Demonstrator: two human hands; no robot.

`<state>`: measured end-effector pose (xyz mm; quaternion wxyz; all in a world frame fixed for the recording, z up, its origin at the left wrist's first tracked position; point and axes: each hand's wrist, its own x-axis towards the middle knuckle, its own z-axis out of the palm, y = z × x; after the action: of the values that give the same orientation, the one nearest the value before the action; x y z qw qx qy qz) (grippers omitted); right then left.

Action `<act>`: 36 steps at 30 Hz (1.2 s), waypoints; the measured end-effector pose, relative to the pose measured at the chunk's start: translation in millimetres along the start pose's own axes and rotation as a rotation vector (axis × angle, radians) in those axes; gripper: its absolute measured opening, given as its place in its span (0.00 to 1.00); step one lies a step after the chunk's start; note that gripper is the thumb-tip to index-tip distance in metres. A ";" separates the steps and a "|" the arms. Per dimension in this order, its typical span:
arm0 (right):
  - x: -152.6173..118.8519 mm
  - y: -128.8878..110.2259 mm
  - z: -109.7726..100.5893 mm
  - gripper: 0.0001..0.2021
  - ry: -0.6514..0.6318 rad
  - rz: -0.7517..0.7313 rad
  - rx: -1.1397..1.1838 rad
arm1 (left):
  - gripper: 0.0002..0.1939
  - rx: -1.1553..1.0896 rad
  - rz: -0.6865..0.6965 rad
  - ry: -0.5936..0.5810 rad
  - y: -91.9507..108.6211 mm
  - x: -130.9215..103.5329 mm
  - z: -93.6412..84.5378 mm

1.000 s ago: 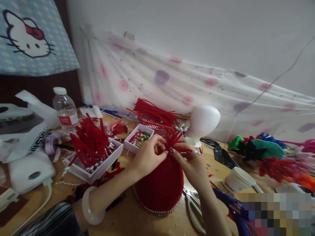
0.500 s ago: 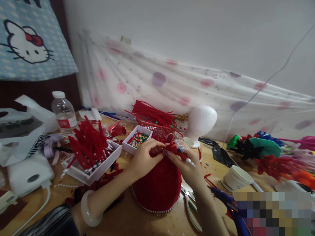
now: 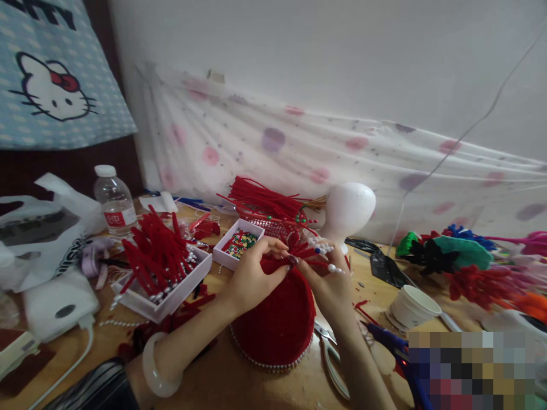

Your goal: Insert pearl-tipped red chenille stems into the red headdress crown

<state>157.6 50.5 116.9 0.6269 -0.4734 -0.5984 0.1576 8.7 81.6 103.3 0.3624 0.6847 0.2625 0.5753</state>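
A round red velvet-like hat (image 3: 273, 324) stands on the table below my hands, a string of pearls (image 3: 273, 366) along its near edge. Over its top, my left hand (image 3: 254, 276) pinches red fuzzy stems between thumb and fingertips. My right hand (image 3: 335, 290) meets it from the other side, its thumb and fingers closed on the same red pipe cleaner ornament (image 3: 299, 249). White pearls (image 3: 320, 246) and a blue bead tip the ornament's right side. Where its base meets the hat is hidden by my fingers.
At the left, a white box (image 3: 171, 293) holds red pipe cleaners and pearls; a smaller box (image 3: 220, 247) holds beads. Behind stand a red basket (image 3: 277, 228) and a foam head (image 3: 350, 208). Scissors (image 3: 333, 364), a glue gun (image 3: 391, 341) and a paper cup (image 3: 412, 307) are at the right.
My fingers have shifted slightly on the ornament, so more of its red loops and pearls show. My view has tilted slightly; the hat stays in place.
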 end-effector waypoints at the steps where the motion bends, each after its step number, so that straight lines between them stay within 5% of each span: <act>1: -0.1 -1.0 -0.2 0.10 -0.012 -0.015 -0.022 | 0.12 0.003 -0.006 0.003 0.0 0.5 1.1; 16: -3.8 8.7 -1.6 0.05 -0.020 -0.072 0.009 | 0.05 0.039 -0.066 0.008 -0.6 3.7 6.1; 29: -4.9 -3.6 -1.7 0.06 -0.179 -0.153 -0.032 | 0.03 -0.038 -0.081 -0.024 2.7 2.5 5.9; 36: 3.1 -8.0 6.4 0.04 -0.183 -0.273 -0.024 | 0.06 0.277 0.051 -0.096 -2.2 -5.2 -4.7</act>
<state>149.6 51.4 124.0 0.5796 -0.3786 -0.7137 0.1064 3.2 79.8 98.7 0.2618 0.7614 0.3041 0.5091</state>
